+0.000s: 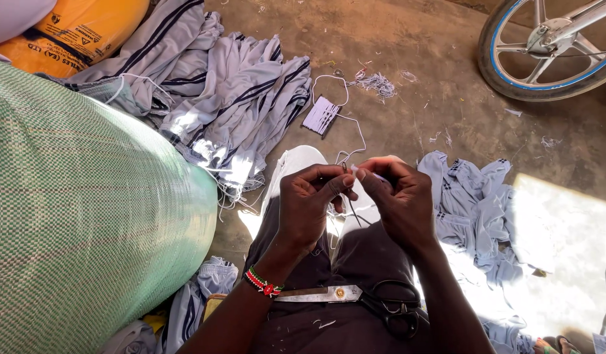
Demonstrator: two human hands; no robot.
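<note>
While I watched through the head camera, I noted things from left to right, as follows.

Sack: a big green woven sack (80, 210) bulged at the left, close against the person's side, so the work was squeezed toward the middle.

Far garments: grey garments with dark stripes (231, 98) lay heaped far left on the floor, within arm's reach.

Cord bundle: a small white cord bundle (322, 115) sat far centre, its loose end trailing near toward the hands, apparently to feed freely.

Left hand: the left hand (309, 210) was raised over the lap, fingertips pinched together on the thin white cord (352, 137).

Right hand: the right hand (398, 200) faced it, fingers closed on something small; I could not tell whether that was a needle or the cord's end.

Scissors: black-handled scissors (355, 298) rested across the lap, near and ready.

Right garments: more grey pieces (470, 203) lay at the right, kept apart from the far heap.

Wheel: a blue-rimmed wheel (545, 52) stood far right.
</note>
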